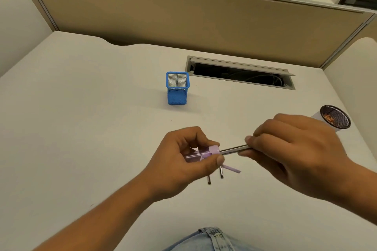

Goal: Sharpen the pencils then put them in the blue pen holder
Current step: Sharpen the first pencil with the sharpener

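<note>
My left hand (183, 159) grips a pale purple sharpener (206, 153) above the white desk. My right hand (289, 144) holds a dark pencil (232, 149) whose tip is inside the sharpener's end. Below my left hand, the ends of two more dark pencils (215, 177) and a purple stick-like piece (232, 169) lie on the desk, mostly hidden by the hand. The blue mesh pen holder (177, 97) stands upright farther back, a dark pencil visible inside against its far wall.
A round black mesh cup (335, 116) with brownish shavings inside lies at the right, behind my right hand. An open cable slot (238, 72) is sunk into the desk behind the holder. A beige partition (183, 16) closes the far side.
</note>
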Demonstrator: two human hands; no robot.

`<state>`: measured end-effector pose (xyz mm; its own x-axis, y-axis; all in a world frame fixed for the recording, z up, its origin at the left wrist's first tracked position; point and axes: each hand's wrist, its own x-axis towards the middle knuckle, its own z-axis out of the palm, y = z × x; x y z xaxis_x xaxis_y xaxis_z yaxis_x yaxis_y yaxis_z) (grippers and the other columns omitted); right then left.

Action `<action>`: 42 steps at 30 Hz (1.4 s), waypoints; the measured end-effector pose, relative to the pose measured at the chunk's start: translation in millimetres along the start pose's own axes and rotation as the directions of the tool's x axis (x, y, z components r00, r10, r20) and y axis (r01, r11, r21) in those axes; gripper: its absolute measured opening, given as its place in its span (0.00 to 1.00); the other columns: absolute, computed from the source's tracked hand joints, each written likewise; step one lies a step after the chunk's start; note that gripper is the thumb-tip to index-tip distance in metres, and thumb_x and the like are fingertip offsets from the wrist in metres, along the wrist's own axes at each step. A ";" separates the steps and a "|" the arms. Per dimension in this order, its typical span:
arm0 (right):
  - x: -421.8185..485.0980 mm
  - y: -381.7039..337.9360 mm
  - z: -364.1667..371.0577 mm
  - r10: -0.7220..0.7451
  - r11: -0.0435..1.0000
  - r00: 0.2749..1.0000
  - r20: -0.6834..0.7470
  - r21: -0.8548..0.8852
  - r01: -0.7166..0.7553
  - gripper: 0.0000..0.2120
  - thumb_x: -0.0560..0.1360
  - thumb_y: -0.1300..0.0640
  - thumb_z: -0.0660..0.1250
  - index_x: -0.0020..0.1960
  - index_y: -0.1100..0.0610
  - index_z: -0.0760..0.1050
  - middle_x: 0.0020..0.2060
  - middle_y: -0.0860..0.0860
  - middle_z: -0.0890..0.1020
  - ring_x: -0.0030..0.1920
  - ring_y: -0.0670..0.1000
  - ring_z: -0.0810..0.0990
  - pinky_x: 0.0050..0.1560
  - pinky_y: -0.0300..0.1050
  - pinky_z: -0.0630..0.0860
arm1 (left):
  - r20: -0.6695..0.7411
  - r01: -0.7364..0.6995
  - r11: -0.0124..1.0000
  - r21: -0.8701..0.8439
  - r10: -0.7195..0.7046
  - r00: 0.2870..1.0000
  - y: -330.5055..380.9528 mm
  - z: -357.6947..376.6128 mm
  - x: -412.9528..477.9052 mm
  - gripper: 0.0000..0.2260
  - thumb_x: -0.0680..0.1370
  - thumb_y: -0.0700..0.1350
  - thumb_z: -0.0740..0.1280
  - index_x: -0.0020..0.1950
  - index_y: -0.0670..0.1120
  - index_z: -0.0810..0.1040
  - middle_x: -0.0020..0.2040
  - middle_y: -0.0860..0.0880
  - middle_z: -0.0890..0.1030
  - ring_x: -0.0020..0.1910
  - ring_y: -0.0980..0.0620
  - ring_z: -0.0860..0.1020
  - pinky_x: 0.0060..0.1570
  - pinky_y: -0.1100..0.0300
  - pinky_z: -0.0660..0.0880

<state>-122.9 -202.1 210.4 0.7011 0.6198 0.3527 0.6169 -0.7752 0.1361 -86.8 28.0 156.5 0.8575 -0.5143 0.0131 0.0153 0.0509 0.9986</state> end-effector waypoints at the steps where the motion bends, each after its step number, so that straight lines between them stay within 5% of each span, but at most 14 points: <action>1: 0.7 0.3 0.6 -0.048 0.998 0.998 -0.047 -0.044 0.046 0.14 0.77 0.52 0.68 0.39 0.60 0.81 0.31 0.55 0.81 0.26 0.59 0.75 0.24 0.48 0.71 | 0.008 -0.003 0.999 -0.032 0.003 1.000 0.2 0.7 0.8 0.06 0.66 0.46 0.76 0.38 0.48 0.81 0.37 0.54 0.84 0.33 0.57 0.79 0.36 0.66 0.75; 6: 4.8 -5.7 -0.4 0.194 0.958 0.965 0.177 0.175 -0.225 0.15 0.77 0.43 0.63 0.36 0.48 0.70 0.25 0.48 0.77 0.24 0.53 0.72 0.21 0.47 0.70 | 0.004 -0.131 0.970 0.204 0.133 0.991 -0.2 -1.1 2.1 0.08 0.67 0.39 0.77 0.39 0.47 0.79 0.35 0.59 0.82 0.28 0.59 0.77 0.31 0.69 0.73; 8: 14.6 -7.4 -0.8 0.417 0.671 0.762 0.495 0.398 -0.625 0.17 0.73 0.39 0.67 0.34 0.49 0.69 0.23 0.48 0.76 0.23 0.49 0.68 0.22 0.43 0.67 | 0.075 -0.274 0.879 0.390 0.266 0.961 0.0 -4.1 5.0 0.09 0.66 0.39 0.78 0.39 0.45 0.79 0.33 0.63 0.78 0.27 0.60 0.72 0.30 0.71 0.67; 11: 22.7 -2.2 -0.5 0.345 0.159 0.466 0.815 0.438 -0.885 0.18 0.68 0.45 0.73 0.29 0.54 0.71 0.21 0.47 0.71 0.23 0.47 0.61 0.24 0.36 0.59 | 0.200 -0.390 0.761 0.518 0.335 0.921 3.2 -6.8 9.6 0.10 0.67 0.40 0.79 0.39 0.45 0.79 0.36 0.68 0.73 0.28 0.60 0.68 0.28 0.68 0.65; 16: 20.9 -0.6 -5.8 0.442 0.564 0.729 0.523 0.470 -0.679 0.12 0.66 0.42 0.75 0.37 0.48 0.75 0.29 0.40 0.80 0.27 0.44 0.74 0.25 0.34 0.69 | 0.059 -0.120 0.935 0.333 0.107 0.993 10.6 -10.5 12.3 0.09 0.67 0.38 0.79 0.38 0.46 0.79 0.40 0.54 0.85 0.27 0.58 0.75 0.30 0.68 0.72; 19: 18.6 7.5 -9.2 0.142 0.952 0.978 0.153 0.249 -0.177 0.10 0.76 0.45 0.68 0.41 0.51 0.78 0.31 0.43 0.80 0.27 0.47 0.73 0.25 0.44 0.72 | 0.024 0.049 0.988 0.143 -0.053 0.998 16.1 -10.6 14.6 0.07 0.69 0.39 0.77 0.38 0.44 0.79 0.38 0.47 0.85 0.29 0.52 0.79 0.29 0.67 0.74; 22: 15.3 12.4 -2.2 -0.129 0.992 0.992 0.004 -0.005 0.129 0.15 0.78 0.52 0.68 0.37 0.60 0.80 0.30 0.55 0.80 0.25 0.58 0.74 0.23 0.48 0.72 | 0.089 0.164 0.982 -0.099 -0.155 0.984 17.7 -9.0 14.6 0.09 0.69 0.38 0.77 0.35 0.46 0.77 0.32 0.47 0.83 0.22 0.56 0.70 0.22 0.68 0.64; 25: 16.2 7.4 0.6 -0.002 0.994 0.995 0.104 0.105 -0.009 0.15 0.78 0.45 0.64 0.36 0.50 0.71 0.25 0.49 0.75 0.22 0.55 0.70 0.20 0.46 0.69 | 0.035 0.063 0.996 0.055 -0.065 0.997 12.7 -5.8 12.4 0.10 0.69 0.36 0.77 0.36 0.46 0.78 0.35 0.50 0.83 0.27 0.57 0.77 0.28 0.70 0.72; 28: 22.9 5.3 9.7 0.346 0.578 0.749 0.565 0.500 -0.645 0.19 0.70 0.38 0.68 0.32 0.49 0.67 0.23 0.49 0.75 0.23 0.48 0.66 0.24 0.42 0.65 | 0.064 -0.175 0.901 0.398 0.163 0.985 5.0 -4.1 10.4 0.08 0.68 0.36 0.78 0.38 0.43 0.79 0.32 0.61 0.78 0.25 0.60 0.71 0.29 0.74 0.66; 30: 25.5 8.1 13.3 0.258 0.135 0.515 0.817 0.497 -0.857 0.18 0.67 0.44 0.72 0.29 0.52 0.69 0.23 0.50 0.72 0.24 0.48 0.61 0.25 0.41 0.58 | 0.140 -0.300 0.792 0.531 0.267 0.953 2.0 -4.1 10.1 0.09 0.67 0.39 0.78 0.39 0.44 0.79 0.31 0.65 0.73 0.27 0.58 0.66 0.30 0.73 0.62; 31: 25.3 9.0 12.8 0.235 0.113 0.490 0.839 0.477 -0.872 0.18 0.66 0.45 0.73 0.29 0.54 0.69 0.23 0.50 0.72 0.24 0.49 0.61 0.26 0.41 0.58 | 0.144 -0.300 0.789 0.535 0.265 0.953 1.4 -4.1 9.7 0.09 0.67 0.40 0.78 0.39 0.45 0.79 0.32 0.65 0.74 0.27 0.58 0.66 0.30 0.72 0.63; 35: 22.9 6.2 8.6 0.353 0.476 0.666 0.657 0.487 -0.732 0.14 0.67 0.43 0.76 0.34 0.51 0.75 0.27 0.45 0.80 0.25 0.44 0.73 0.27 0.37 0.70 | 0.048 -0.098 0.937 0.336 0.087 0.995 4.7 -5.4 8.8 0.11 0.68 0.37 0.78 0.37 0.50 0.78 0.38 0.54 0.84 0.25 0.60 0.75 0.29 0.72 0.70; 38: 19.9 11.7 3.5 0.173 0.913 0.947 0.269 0.317 -0.257 0.11 0.74 0.41 0.67 0.41 0.49 0.77 0.31 0.43 0.79 0.29 0.48 0.76 0.26 0.43 0.74 | -0.008 0.002 0.983 0.185 0.000 1.000 4.0 -5.1 11.7 0.10 0.69 0.41 0.77 0.36 0.52 0.79 0.40 0.49 0.85 0.29 0.58 0.77 0.32 0.68 0.74; 42: 16.4 13.7 5.1 -0.124 0.990 0.984 0.131 0.077 0.114 0.15 0.79 0.49 0.63 0.38 0.56 0.78 0.28 0.52 0.78 0.24 0.57 0.72 0.21 0.48 0.70 | -0.006 -0.007 0.998 0.061 0.007 1.000 3.4 -3.5 9.6 0.08 0.68 0.41 0.78 0.38 0.47 0.80 0.36 0.53 0.83 0.28 0.59 0.76 0.30 0.68 0.72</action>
<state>-101.1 -201.9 213.3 0.6602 0.7214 0.2090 0.7186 -0.6877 0.1038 -76.8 26.1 159.9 0.8609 -0.5084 0.0202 -0.0221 0.0023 0.9998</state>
